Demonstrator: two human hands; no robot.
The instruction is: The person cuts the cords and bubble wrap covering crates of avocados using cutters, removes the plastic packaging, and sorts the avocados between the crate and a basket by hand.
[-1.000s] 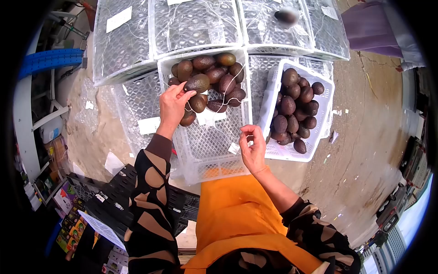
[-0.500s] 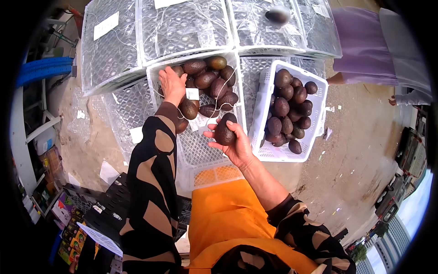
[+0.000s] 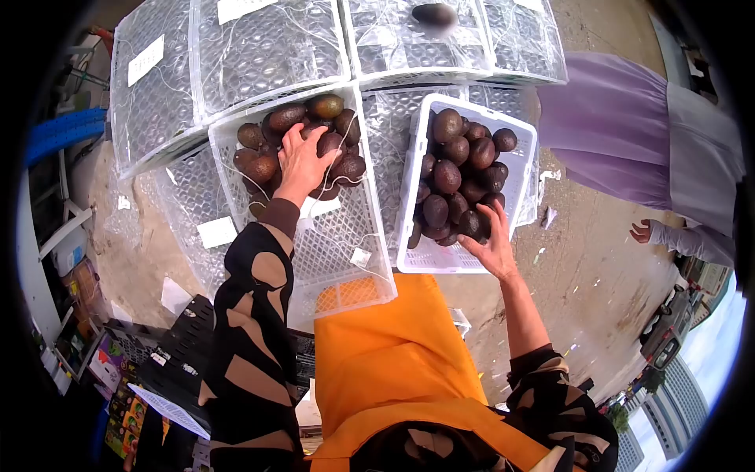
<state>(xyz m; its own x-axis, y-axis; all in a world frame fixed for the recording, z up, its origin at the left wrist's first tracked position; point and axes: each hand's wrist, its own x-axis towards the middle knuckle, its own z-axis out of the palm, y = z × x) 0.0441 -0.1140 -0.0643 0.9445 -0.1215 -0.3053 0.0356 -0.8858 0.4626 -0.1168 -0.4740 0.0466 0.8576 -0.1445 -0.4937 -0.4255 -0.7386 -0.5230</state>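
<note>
My left hand (image 3: 301,164) lies over dark brown avocados (image 3: 286,117) in the left crate (image 3: 346,271). Its fingers are spread, with the thumb and index beside one avocado (image 3: 330,144); the palm hides others. My right hand (image 3: 494,250) reaches over the near right part of the white crate (image 3: 446,261). Its thumb and fingers stand apart around a dark avocado (image 3: 470,224) resting among several more. I cannot see under that palm. White cords cross the left crate, where the near half shows bare mesh and a small paper tag (image 3: 360,257).
Bubble-wrapped crates (image 3: 271,55) with paper labels stand at the far side. A single avocado (image 3: 434,15) sits on top. At the right is a person in a lilac garment (image 3: 609,118), one hand (image 3: 642,231) hanging down. A black crate (image 3: 185,346) stands at the lower left.
My right hand has carried the avocado from above the left crate to the white crate. My left hand has shifted right across the pile. The view has turned slightly.
</note>
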